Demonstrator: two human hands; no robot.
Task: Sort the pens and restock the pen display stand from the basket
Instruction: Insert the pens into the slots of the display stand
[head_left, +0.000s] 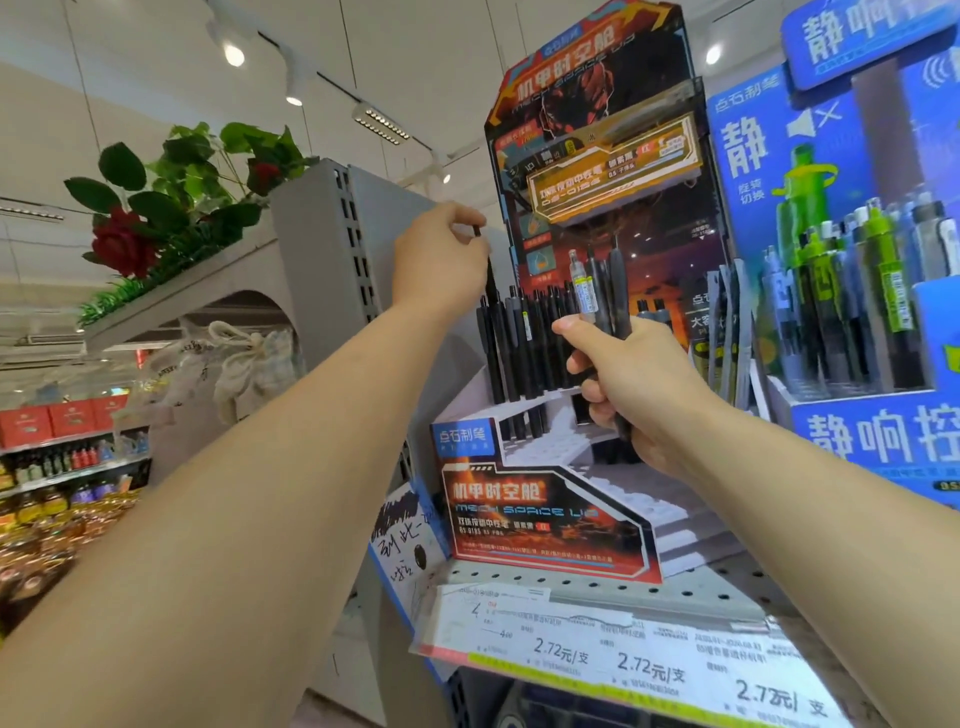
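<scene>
A red and black pen display stand (545, 525) sits on the shelf, with a stepped white tray and a tall printed back card. Several black pens (524, 343) stand upright in its upper left rows. My left hand (441, 260) pinches the top of one black pen (491, 291) at the left end of that row, its tip down among the others. My right hand (628, 384) grips a bundle of black pens (605, 291) upright in front of the stand, one with a clear barrel and a label. No basket is in view.
A blue display stand (872, 431) full of green and grey pens is close on the right. A perforated grey shelf edge (623, 587) with price labels runs below. A grey shelf end panel (322, 249), artificial roses and stocked store shelves lie to the left.
</scene>
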